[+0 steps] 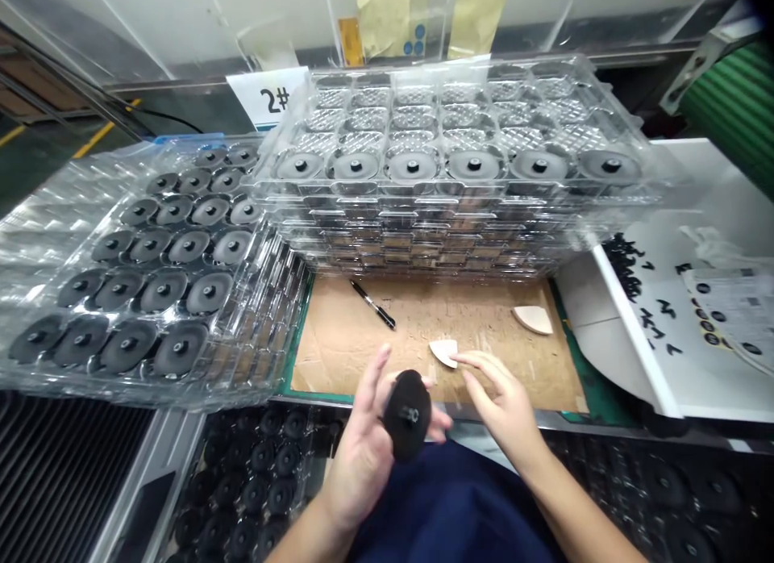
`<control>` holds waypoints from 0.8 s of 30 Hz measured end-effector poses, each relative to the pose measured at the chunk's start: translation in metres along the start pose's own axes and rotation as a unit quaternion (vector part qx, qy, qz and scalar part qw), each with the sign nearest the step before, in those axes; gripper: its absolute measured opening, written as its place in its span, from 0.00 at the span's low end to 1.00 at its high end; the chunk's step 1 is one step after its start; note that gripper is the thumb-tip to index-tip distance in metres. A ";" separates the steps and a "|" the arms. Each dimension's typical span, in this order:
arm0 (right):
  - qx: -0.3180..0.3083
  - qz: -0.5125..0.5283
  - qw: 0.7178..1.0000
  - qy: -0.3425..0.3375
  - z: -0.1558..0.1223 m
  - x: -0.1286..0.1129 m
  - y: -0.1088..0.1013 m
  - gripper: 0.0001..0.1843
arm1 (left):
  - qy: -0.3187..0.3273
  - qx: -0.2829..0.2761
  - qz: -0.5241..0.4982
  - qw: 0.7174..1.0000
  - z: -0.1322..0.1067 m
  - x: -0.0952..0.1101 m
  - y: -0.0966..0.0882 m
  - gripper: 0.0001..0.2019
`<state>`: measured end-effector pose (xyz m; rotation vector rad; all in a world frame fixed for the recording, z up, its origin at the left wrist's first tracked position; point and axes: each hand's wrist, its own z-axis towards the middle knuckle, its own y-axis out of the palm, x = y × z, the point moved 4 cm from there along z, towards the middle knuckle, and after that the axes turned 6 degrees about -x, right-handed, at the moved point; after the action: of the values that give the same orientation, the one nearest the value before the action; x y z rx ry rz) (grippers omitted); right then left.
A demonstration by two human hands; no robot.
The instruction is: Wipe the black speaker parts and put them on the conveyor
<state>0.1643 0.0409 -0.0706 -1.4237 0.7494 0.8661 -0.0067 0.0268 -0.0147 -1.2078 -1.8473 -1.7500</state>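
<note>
My left hand (pixel 363 446) holds a round black speaker part (pixel 408 414) upright between thumb and fingers, near the front edge of the brown work mat (pixel 344 337). My right hand (pixel 501 398) reaches over the mat with its fingers stretched out, the fingertips touching a small white wedge-shaped piece (pixel 444 352). A second, larger white wedge (pixel 533 319) lies further right on the mat. A black pen (pixel 373 304) lies on the mat's left half.
A clear tray of several black speaker parts (pixel 145 281) sits on the left. A stack of clear trays (pixel 447 184) stands behind the mat. White boxes with labels (pixel 695 321) are at right. Bins of black parts (pixel 254 474) lie below the bench edge.
</note>
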 end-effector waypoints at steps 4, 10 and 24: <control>0.002 0.061 0.997 0.040 -0.005 -0.011 -0.006 0.08 | 0.123 -0.010 0.308 0.943 0.000 0.010 -0.001 0.41; -0.110 0.300 0.941 0.112 -0.009 -0.041 -0.014 0.10 | 0.142 -0.101 0.457 0.872 -0.001 0.011 0.000 0.49; -0.341 0.476 0.787 0.196 -0.009 -0.070 -0.001 0.07 | -0.044 -0.174 0.340 0.923 -0.006 -0.009 -0.011 0.53</control>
<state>0.1301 0.0282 -0.0107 -1.8916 1.6688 1.7777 -0.0110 0.0193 -0.0274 -1.8078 -0.9592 -1.6428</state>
